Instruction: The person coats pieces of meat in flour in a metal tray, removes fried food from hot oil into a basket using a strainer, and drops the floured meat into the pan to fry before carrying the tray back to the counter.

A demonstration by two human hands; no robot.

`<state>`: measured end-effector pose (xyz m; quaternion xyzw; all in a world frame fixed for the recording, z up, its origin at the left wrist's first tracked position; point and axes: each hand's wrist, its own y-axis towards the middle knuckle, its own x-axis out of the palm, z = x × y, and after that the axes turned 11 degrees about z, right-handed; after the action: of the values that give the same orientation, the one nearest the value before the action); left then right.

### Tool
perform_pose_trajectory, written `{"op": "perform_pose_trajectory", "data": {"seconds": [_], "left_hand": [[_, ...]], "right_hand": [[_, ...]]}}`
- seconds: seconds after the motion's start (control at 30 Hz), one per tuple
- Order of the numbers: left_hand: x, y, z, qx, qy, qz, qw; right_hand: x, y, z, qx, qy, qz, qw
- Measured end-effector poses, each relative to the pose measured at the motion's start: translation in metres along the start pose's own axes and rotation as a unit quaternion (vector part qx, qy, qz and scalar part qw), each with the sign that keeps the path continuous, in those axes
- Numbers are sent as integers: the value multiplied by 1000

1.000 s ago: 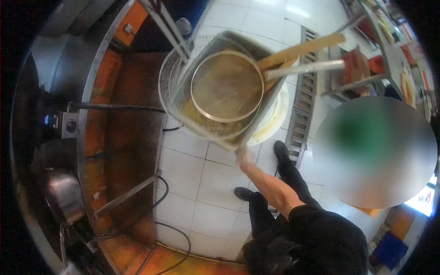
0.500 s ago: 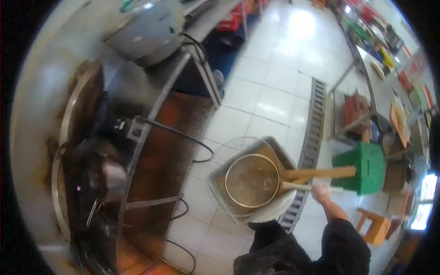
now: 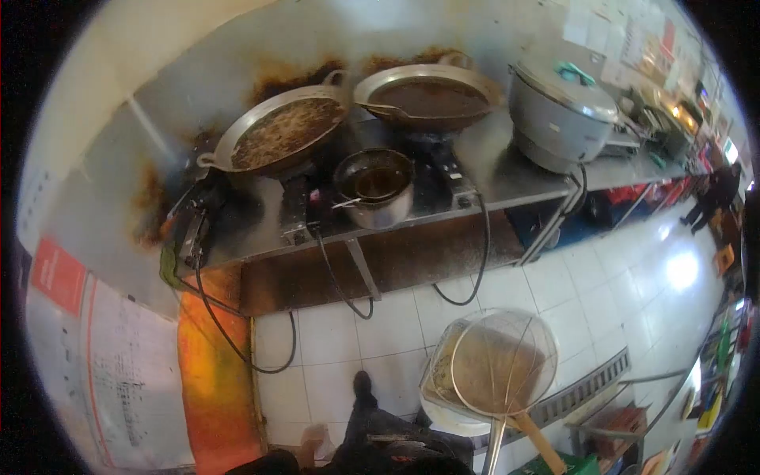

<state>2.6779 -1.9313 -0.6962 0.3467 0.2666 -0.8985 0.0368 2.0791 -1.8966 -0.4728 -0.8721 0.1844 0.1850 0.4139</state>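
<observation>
A round wire skimmer (image 3: 504, 362) is at the lower right, above a rectangular tub (image 3: 438, 378). Its metal handle (image 3: 495, 445) runs down out of the picture, and my right hand is outside the view. Beside it, a wooden handle (image 3: 540, 445) slants down from the tub; its head is hard to separate from the skimmer's mesh. My left hand (image 3: 315, 443) hangs low by my leg, away from the skimmer. It looks pale, as if in a thin clear glove, and its fingers are too blurred to read. I see nothing distinct in it.
Two wide woks (image 3: 224, 150) (image 3: 366, 83) with dark liquid sit on the steel stove counter, a smaller pot (image 3: 388, 212) in front. A large grey lidded cooker (image 3: 554, 119) stands to their right. Black hoses (image 3: 484, 261) hang below. A floor drain grate (image 3: 582, 388) and green crate (image 3: 586, 465) lie right.
My view has swung left to face the stove. My right hand, which gripped a skimmer handle, has left the picture. My left hand has come in at the bottom.
</observation>
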Motion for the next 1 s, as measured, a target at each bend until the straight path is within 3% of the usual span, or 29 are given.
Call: {"op": "perform_pose_trajectory", "data": {"seconds": [0.03, 0.07, 0.13, 0.23, 0.27, 0.3, 0.37, 0.4, 0.47, 0.5, 0.53, 0.57, 0.63, 0.73, 0.8, 0.83, 0.9, 0.93, 1.0], "left_hand": [[3, 2, -5, -9, -26, 15, 1000], [7, 10, -10, 61, -21, 55, 996], [0, 31, -14, 19, 133, -18, 991], [-19, 89, -10, 85, 357, -83, 927], [-36, 105, -14, 175, 358, 1, 917], [-51, 121, -21, 258, 363, 92, 891], [-72, 175, -40, 267, 227, 178, 919], [-86, 199, -35, 203, 195, 170, 944], [-113, 253, -15, 29, 114, 189, 975], [-128, 274, -10, -16, 94, 216, 972], [-139, 294, -5, -37, 87, 245, 965], [-166, 303, 0, -36, 90, 215, 972], [-232, 289, 43, -35, 93, 156, 983], [-275, 249, 67, -215, 16, 125, 968], [-164, 237, -80, -80, 313, 151, 934], [-168, 210, -75, -127, 229, 114, 958], [-167, 157, -76, -244, 99, 11, 965], [-175, 131, -66, -309, 58, -59, 947], [-171, 115, -61, -352, 16, -62, 934]], "right_hand": [[-5, -4, -66, -40, -8, 15, 999], [-9, -8, -129, -86, -15, 31, 996], [-7, -28, -255, -166, -45, 64, 983], [50, -82, -466, -133, -236, 182, 945], [60, -91, -492, -269, 55, 42, 961], [83, -96, -537, -289, 69, 44, 954], [126, -115, -624, -410, 58, 16, 910], [155, -135, -683, -374, -19, 56, 926], [208, -131, -762, -510, -108, 98, 848], [238, -116, -800, -540, -113, 82, 830], [267, -105, -836, -566, -174, 129, 796], [298, -78, -870, -621, -226, 172, 731], [357, -36, -929, -602, -295, 172, 722], [422, -34, -963, -550, -319, 223, 739], [449, 2, -988, -615, -568, 182, 516], [452, 17, -998, -619, -671, 154, 378], [441, 25, -1012, -706, -666, 91, 225], [436, 15, -1016, -714, -655, 62, 240], [426, -7, -1024, -726, -633, 3, 269]]}}
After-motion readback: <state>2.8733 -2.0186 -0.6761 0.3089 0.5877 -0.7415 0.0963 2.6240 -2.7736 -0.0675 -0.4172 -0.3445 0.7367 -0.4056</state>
